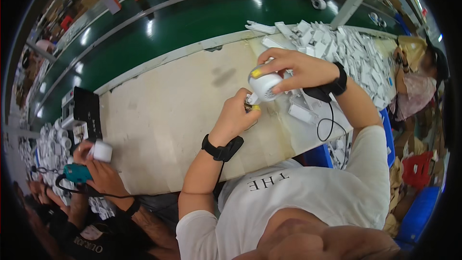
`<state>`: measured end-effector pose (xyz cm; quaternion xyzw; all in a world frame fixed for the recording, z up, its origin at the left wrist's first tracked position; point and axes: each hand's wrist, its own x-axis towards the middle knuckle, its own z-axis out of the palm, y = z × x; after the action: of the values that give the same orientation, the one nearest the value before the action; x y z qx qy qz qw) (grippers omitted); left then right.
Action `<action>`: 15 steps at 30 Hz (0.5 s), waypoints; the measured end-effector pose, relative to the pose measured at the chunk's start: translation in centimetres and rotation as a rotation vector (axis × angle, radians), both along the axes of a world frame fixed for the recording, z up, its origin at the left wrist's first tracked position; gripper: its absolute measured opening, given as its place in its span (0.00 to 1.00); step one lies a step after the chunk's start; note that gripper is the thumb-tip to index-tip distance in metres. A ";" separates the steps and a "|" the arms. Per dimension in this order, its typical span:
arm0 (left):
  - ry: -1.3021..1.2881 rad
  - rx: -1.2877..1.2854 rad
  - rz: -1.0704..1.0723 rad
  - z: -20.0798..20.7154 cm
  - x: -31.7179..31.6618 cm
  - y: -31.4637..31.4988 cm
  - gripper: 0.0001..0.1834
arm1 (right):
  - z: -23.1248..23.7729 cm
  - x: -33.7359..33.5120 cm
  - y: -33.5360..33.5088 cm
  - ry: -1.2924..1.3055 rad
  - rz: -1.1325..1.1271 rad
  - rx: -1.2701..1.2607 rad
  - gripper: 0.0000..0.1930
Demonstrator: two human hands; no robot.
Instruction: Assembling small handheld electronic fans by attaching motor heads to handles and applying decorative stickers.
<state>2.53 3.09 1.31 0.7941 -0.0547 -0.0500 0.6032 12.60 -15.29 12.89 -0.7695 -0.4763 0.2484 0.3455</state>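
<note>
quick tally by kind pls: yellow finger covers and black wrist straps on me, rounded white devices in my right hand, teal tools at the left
Yellow finger covers: 2
Black wrist straps: 2
Rounded white plastic device: 1
Teal corded handheld tool: 1
Total: 6

My head-worn fisheye looks steeply downward: worktable [159,115] close across mid-frame, white shirt [313,190] even nearer at lower right, green surface [192,14] farther off, arching along the upper left.
</note>
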 end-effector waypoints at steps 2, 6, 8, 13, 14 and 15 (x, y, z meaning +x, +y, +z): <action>-0.026 0.047 -0.009 -0.2 0.2 -0.4 0.16 | -0.4 0.7 0.4 -0.045 0.043 -0.108 0.23; 0.020 0.022 0.017 -0.4 0.3 -0.8 0.16 | -1.5 2.1 0.7 -0.091 0.086 -0.082 0.23; 0.038 -0.071 0.024 -0.8 0.5 -0.6 0.13 | -2.0 2.0 0.4 -0.041 0.028 -0.062 0.23; 0.162 -0.365 -0.055 -0.9 0.8 -0.4 0.08 | -3.8 1.5 -0.7 -0.074 -0.036 0.079 0.22; 0.156 -0.409 -0.076 -1.0 0.9 -0.6 0.08 | -3.9 1.1 -1.2 -0.076 -0.041 0.077 0.22; 0.145 -0.449 -0.089 -0.9 0.8 -0.6 0.08 | -4.1 0.4 -1.6 -0.121 -0.163 0.158 0.20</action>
<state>3.36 2.52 0.38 0.6311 -0.0558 -0.1201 0.7644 13.02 -16.93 8.81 -0.7896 -0.4503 0.1343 0.3946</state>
